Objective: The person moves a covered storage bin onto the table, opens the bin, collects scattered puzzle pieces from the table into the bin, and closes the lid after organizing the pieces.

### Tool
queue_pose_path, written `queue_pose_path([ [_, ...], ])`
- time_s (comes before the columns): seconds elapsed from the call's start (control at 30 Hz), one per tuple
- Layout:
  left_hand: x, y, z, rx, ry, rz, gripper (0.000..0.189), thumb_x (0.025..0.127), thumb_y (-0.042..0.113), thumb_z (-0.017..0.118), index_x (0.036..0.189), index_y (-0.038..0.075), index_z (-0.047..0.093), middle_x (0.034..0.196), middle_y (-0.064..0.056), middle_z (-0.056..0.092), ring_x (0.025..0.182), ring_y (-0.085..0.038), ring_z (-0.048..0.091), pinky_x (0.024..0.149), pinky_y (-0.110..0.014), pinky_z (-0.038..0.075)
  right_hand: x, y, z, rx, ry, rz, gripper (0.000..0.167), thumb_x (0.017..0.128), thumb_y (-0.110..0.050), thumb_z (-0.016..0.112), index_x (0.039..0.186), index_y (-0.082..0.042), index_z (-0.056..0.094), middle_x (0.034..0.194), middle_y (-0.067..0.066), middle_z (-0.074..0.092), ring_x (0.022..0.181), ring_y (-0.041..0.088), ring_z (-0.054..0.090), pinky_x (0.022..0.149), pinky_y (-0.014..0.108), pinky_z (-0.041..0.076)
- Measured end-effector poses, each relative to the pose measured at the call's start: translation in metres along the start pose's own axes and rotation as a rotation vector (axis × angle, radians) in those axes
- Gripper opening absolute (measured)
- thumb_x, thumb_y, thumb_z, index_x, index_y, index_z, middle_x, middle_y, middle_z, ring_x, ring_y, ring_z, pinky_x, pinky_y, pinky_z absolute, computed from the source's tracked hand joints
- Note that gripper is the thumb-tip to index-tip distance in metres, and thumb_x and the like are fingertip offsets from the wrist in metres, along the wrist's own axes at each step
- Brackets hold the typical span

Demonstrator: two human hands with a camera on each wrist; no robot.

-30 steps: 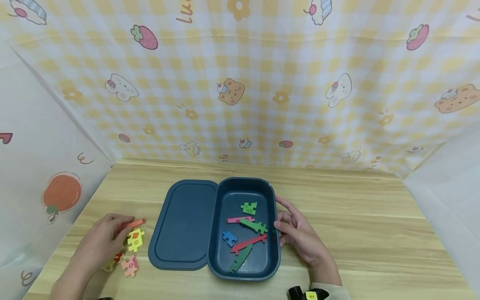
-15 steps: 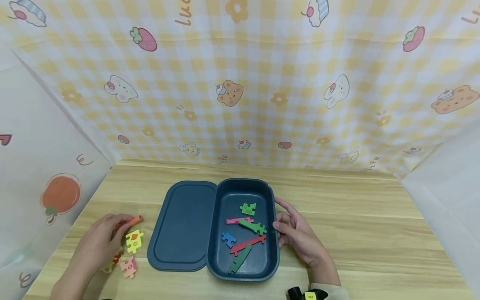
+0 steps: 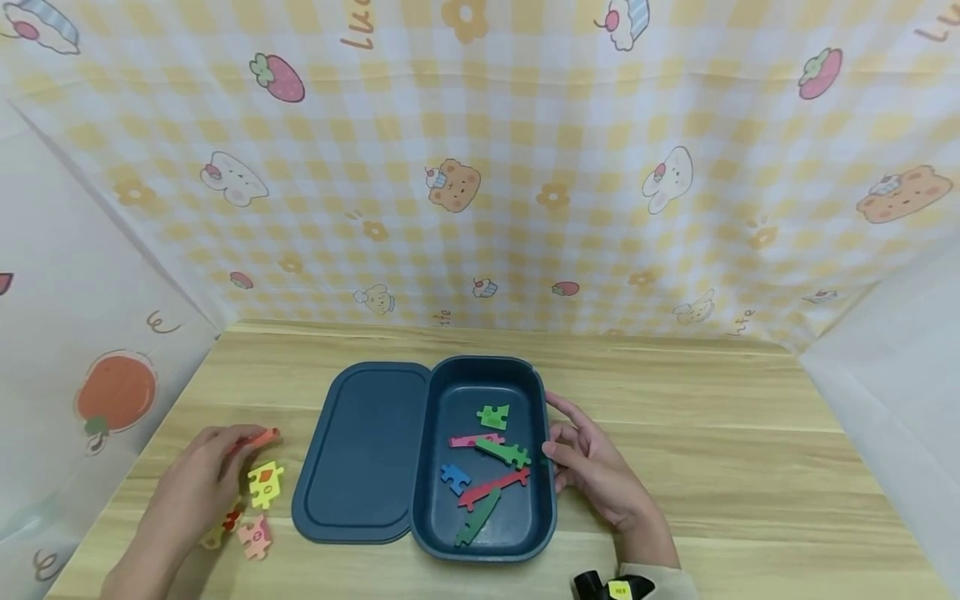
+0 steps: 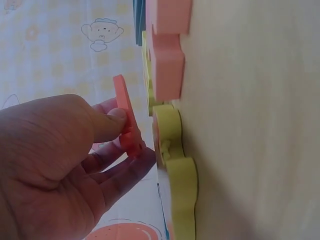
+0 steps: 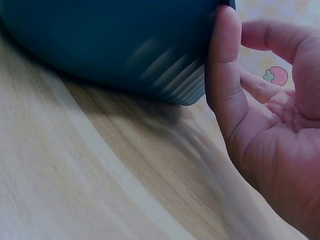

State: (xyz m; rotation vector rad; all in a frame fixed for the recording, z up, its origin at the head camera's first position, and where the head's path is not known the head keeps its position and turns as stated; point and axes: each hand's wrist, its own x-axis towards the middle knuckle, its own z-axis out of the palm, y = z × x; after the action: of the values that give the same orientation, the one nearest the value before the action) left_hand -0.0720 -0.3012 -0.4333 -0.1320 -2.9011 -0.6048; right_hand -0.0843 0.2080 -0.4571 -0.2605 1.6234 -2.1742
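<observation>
At the left of the head view, my left hand (image 3: 183, 483) pinches a thin orange-red puzzle piece (image 3: 264, 437) between thumb and fingers. The left wrist view shows the piece (image 4: 126, 102) edge-on, above the table. Around this hand lie a yellow puzzle piece (image 3: 265, 485), a pink puzzle piece (image 3: 256, 537) and another yellow piece (image 3: 212, 537), partly hidden by the hand. My right hand (image 3: 603, 475) holds the right side of a dark blue box (image 3: 517, 533), thumb at the rim. Inside the box are several green, pink, blue and red puzzle pieces.
A dark blue lid (image 3: 363, 454) lies flat against the box's left side. Wooden table surface (image 3: 750, 467) extends to the right. A yellow checked cloth (image 3: 510, 242) hangs behind the table, with white cloth at both sides.
The left hand keeps the orange-red piece in its fingers and has barely moved. The whole scene shifts slightly left in the view. The right hand stays at the box.
</observation>
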Motion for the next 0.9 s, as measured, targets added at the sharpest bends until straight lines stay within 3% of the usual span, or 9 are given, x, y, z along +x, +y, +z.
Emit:
queue_pose_path([
  [0.2, 0.002, 0.007, 0.003, -0.014, 0.037, 0.039, 0.025, 0.093, -0.003, 0.075, 0.117, 0.004, 0.075, 0.109, -0.025, 0.072, 0.098, -0.046, 0.069, 0.08, -0.066, 0.056, 0.0, 0.0, 0.0, 0.003, 0.007, -0.004, 0.075, 0.106, -0.006, 0.059, 0.169, -0.012, 0.018, 0.107, -0.001, 0.067, 0.075, 0.007, 0.071, 0.062, 0.023, 0.062],
  [0.53, 0.006, 0.023, 0.005, -0.052, -0.031, 0.027, 0.024, 0.099, -0.005, 0.066, 0.122, 0.0, 0.069, 0.118, -0.029, 0.066, 0.101, -0.04, 0.063, 0.08, -0.056, 0.057, 0.001, 0.001, 0.0, 0.007, 0.007, -0.003, 0.075, 0.106, -0.007, 0.06, 0.169, -0.012, 0.019, 0.106, -0.001, 0.067, 0.073, 0.008, 0.071, 0.062, 0.023, 0.062],
  [0.73, 0.008, 0.036, 0.009, -0.093, 0.03, 0.076, 0.028, 0.097, -0.01, 0.066, 0.124, 0.0, 0.067, 0.121, -0.028, 0.067, 0.112, -0.048, 0.061, 0.09, -0.064, 0.05, 0.001, 0.001, 0.0, 0.01, 0.005, -0.002, 0.075, 0.106, -0.007, 0.06, 0.169, -0.012, 0.019, 0.107, -0.002, 0.067, 0.075, 0.008, 0.071, 0.062, 0.024, 0.063],
  [0.8, 0.01, 0.04, 0.01, -0.103, 0.052, 0.099, 0.032, 0.097, -0.011, 0.065, 0.126, 0.003, 0.068, 0.121, -0.025, 0.069, 0.111, -0.047, 0.061, 0.089, -0.062, 0.049, 0.001, 0.001, 0.0, 0.012, 0.003, -0.001, 0.074, 0.106, -0.007, 0.059, 0.169, -0.012, 0.019, 0.107, -0.002, 0.067, 0.075, 0.008, 0.072, 0.063, 0.024, 0.063],
  [0.9, 0.011, 0.045, 0.011, -0.108, 0.076, 0.131, 0.037, 0.097, -0.01, 0.067, 0.127, 0.011, 0.072, 0.118, -0.018, 0.072, 0.107, -0.039, 0.063, 0.085, -0.049, 0.051, 0.001, 0.001, 0.0, 0.008, 0.007, 0.003, 0.074, 0.107, -0.007, 0.059, 0.169, -0.013, 0.019, 0.108, -0.001, 0.067, 0.075, 0.008, 0.071, 0.063, 0.024, 0.062],
])
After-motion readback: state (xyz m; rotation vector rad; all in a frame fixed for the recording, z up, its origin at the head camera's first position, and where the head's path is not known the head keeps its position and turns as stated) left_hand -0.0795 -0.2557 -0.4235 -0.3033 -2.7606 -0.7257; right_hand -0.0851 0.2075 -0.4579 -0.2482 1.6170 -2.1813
